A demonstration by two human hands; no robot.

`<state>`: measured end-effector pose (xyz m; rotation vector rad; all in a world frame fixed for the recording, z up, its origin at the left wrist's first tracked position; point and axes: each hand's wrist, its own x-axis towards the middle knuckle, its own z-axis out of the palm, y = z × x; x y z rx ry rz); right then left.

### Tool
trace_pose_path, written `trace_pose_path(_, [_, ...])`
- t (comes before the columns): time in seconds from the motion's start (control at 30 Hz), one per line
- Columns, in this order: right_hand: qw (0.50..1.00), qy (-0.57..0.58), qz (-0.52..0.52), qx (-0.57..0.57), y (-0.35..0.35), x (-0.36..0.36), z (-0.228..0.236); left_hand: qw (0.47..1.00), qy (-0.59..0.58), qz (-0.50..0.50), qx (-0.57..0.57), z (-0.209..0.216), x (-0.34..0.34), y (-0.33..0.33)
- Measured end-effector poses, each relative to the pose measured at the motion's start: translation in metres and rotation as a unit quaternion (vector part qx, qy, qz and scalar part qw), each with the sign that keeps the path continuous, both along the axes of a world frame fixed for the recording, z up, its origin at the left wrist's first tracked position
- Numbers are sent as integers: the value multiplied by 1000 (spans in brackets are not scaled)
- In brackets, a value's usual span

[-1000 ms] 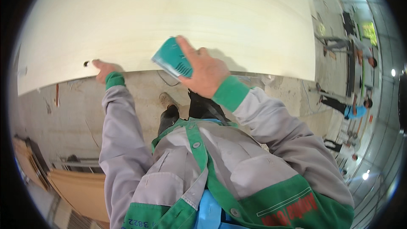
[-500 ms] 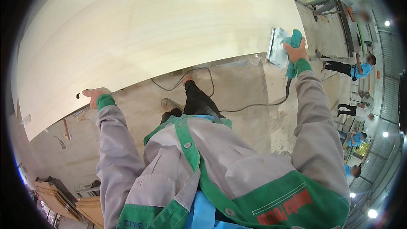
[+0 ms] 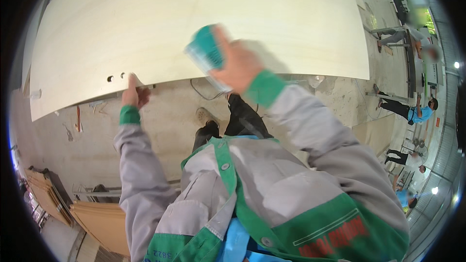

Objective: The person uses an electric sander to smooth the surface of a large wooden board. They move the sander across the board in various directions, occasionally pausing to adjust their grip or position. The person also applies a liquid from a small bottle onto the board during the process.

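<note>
A large pale wooden panel (image 3: 301,29) lies across the upper part of the view, its near edge toward me. My right hand (image 3: 239,65), blurred by motion, is closed round a teal electric sander (image 3: 206,47) at the near edge, about mid-length. The sander is tilted, and I cannot tell whether its pad touches the panel. At the near edge on the left, my left hand (image 3: 132,94) grips the panel, thumb on top and fingers curled below. Two small dark-edged holes (image 3: 110,78) lie just left of that thumb.
Below the panel is a concrete floor (image 3: 165,106) with a black cord (image 3: 204,94) near my feet. Stacked brown boards (image 3: 99,223) stand at the lower left. Several people, one in a blue shirt (image 3: 423,113), are near work tables on the right.
The sander in my right hand has swung left from the panel's right end to its middle. My left hand has shifted right along the edge, uncovering a second hole.
</note>
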<state>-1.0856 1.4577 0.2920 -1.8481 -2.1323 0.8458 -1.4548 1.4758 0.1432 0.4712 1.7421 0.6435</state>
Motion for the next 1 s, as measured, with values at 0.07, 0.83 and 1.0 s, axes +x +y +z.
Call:
trace_pose_path(0.07, [995, 66, 68, -16, 6, -55, -4, 990, -7, -141, -16, 25, -9, -11])
trace_pose_path(0.83, [933, 288, -150, -155, -44, 144, -1, 730, 432, -434, 303, 161, 395, 95])
trace_pose_path(1.0, [920, 250, -274, -128, -94, 223, -4, 681, 341, -519, 389, 162, 519, 72])
